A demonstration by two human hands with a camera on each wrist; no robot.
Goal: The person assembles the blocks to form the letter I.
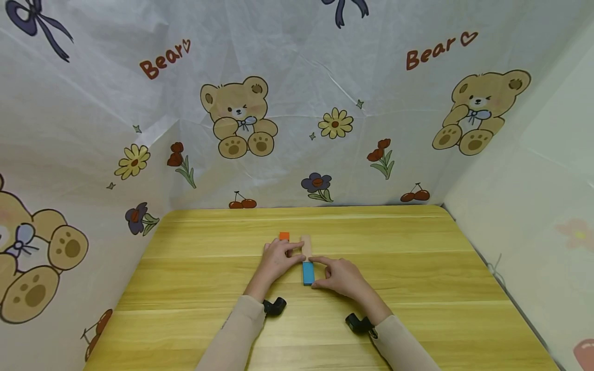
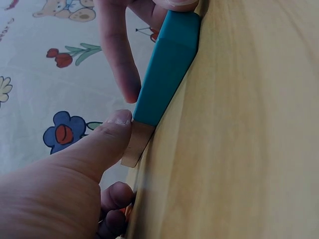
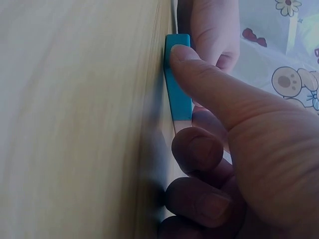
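A blue block (image 1: 308, 273) and a plain wooden block (image 1: 306, 248) lie end to end in a line on the table, the wooden one farther away. My left hand (image 1: 278, 259) holds the wooden block from the left, its thumb (image 2: 119, 119) by the joint between the two. Coming from the right, my right hand (image 1: 342, 275) holds the blue block, with its thumb (image 3: 184, 55) at the near end and its index finger by the joint. An orange block (image 1: 284, 236) sits just beyond my left hand, partly hidden by it.
The wood-grain table (image 1: 394, 247) runs back to a printed cloth (image 1: 287, 180) with bears and flowers. Black wrist cameras, such as the left one (image 1: 276, 306), sit at both cuffs. A cable (image 1: 497, 273) runs along the table's right edge.
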